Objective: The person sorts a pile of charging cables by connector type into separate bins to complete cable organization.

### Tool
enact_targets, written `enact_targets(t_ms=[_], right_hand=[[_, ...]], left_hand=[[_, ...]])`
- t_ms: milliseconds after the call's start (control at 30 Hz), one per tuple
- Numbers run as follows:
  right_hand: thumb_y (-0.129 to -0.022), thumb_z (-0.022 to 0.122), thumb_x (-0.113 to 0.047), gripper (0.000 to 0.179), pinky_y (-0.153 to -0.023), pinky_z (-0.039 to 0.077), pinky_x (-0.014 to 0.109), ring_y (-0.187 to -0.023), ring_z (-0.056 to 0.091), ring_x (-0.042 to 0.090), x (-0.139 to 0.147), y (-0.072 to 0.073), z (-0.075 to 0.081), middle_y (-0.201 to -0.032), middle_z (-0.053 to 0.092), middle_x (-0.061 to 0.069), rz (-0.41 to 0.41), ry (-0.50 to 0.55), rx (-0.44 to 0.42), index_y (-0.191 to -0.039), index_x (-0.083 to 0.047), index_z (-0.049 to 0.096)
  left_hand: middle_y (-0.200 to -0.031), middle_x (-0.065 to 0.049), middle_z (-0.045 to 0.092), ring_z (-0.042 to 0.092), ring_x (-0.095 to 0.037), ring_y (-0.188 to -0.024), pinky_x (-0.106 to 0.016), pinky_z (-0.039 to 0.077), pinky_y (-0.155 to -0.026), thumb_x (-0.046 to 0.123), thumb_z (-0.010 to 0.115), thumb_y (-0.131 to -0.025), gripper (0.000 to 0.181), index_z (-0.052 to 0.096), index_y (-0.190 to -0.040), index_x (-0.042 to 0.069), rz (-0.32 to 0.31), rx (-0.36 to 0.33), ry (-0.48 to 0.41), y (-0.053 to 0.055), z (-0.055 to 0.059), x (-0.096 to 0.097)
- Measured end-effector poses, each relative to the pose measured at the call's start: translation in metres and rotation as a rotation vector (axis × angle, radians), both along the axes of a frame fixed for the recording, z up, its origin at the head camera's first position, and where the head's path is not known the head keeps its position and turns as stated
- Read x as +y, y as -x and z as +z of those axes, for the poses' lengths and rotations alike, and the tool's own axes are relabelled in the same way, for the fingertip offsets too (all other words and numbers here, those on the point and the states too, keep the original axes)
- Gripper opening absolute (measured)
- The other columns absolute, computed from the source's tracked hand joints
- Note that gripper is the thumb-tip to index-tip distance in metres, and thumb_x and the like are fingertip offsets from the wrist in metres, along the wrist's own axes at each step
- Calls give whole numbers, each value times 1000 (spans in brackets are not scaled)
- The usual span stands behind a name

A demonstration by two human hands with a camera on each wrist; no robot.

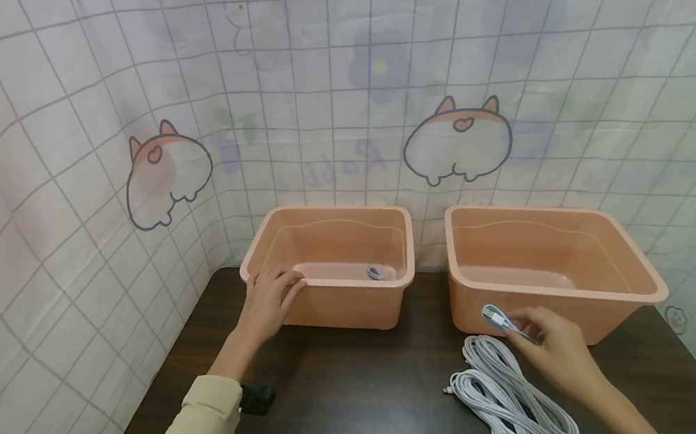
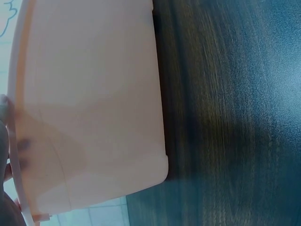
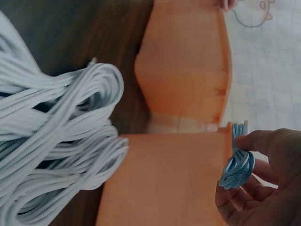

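Note:
At the left peach plastic bin (image 1: pixel 331 306), my left hand (image 1: pixel 270 298) grips the near rim by its left corner, fingers hooked over the edge. Through the thin wall in the left wrist view, fingertips show as dark spots. A small coiled cable (image 1: pixel 375 272) lies inside this bin. My right hand (image 1: pixel 551 340) pinches a small bundled USB cable (image 3: pixel 238 165), light blue and white, between thumb and fingers. It is held in front of the right peach bin (image 1: pixel 558 305), just below its near rim. Below it, large coils of grey-white cable (image 1: pixel 516 396) lie on the table.
Both bins stand side by side at the back of the dark wooden table (image 1: pixel 352 391), with a narrow gap between them. Behind and to the left hangs a white checked curtain (image 1: pixel 325 107) with dog drawings. A black device (image 1: pixel 257 399) shows by my left wrist.

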State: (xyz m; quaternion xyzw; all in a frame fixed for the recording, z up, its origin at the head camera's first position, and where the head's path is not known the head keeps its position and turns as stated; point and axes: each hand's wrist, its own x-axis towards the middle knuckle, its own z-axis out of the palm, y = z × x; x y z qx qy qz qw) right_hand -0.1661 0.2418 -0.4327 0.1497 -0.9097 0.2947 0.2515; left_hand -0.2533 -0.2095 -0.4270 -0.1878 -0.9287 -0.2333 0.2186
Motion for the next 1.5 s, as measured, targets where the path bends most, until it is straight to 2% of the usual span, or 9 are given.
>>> enact_targets(t_ms=[267, 500, 633, 967, 1200, 1500], right_hand=[[-84, 87, -3, 22, -63, 52, 24, -70, 56, 4, -16, 13, 20, -82, 67, -3, 25, 19, -51, -104, -5, 78], [-90, 82, -5, 18, -66, 53, 26, -74, 60, 13, -27, 26, 37, -86, 70, 3, 66, 42, -139, -107, -2, 77], [-91, 80, -3, 20, -65, 53, 28, -74, 62, 18, -34, 34, 45, -86, 69, 6, 94, 54, -152, -111, 0, 77], [-95, 76, -7, 21, -68, 51, 32, -78, 65, 23, -54, 54, 63, -89, 70, 11, 92, 29, -183, -113, 4, 75], [-96, 75, -9, 21, -65, 49, 33, -78, 64, 26, -69, 68, 73, -91, 71, 16, 112, 38, -190, -112, 6, 74], [-96, 73, -9, 21, -61, 45, 31, -76, 60, 26, -88, 88, 87, -94, 71, 18, 129, 23, -218, -112, 5, 74]], left_hand=[[-112, -16, 72, 62, -40, -115, -70, 32, -110, 19, 72, -100, 18, 79, -110, 6, -15, -6, -48, 2, -2, -1], [-109, -16, 73, 63, -41, -113, -73, 31, -110, 17, 74, -99, 16, 80, -107, 4, -21, 1, -85, 4, -1, 0], [-108, -17, 74, 64, -42, -111, -74, 30, -110, 14, 75, -98, 16, 81, -107, 2, -31, 16, -109, 5, -3, 0], [-107, -18, 74, 65, -42, -110, -80, 26, -110, 14, 76, -97, 14, 82, -102, 2, -45, 23, -126, 8, -3, 0], [-105, -18, 76, 66, -42, -108, -72, 34, -102, 12, 76, -97, 13, 82, -101, 1, -52, 35, -132, 8, -1, 0], [-107, -19, 76, 65, -43, -110, -73, 34, -103, 12, 76, -97, 15, 82, -104, 1, -54, -3, -116, 8, 2, 0]])
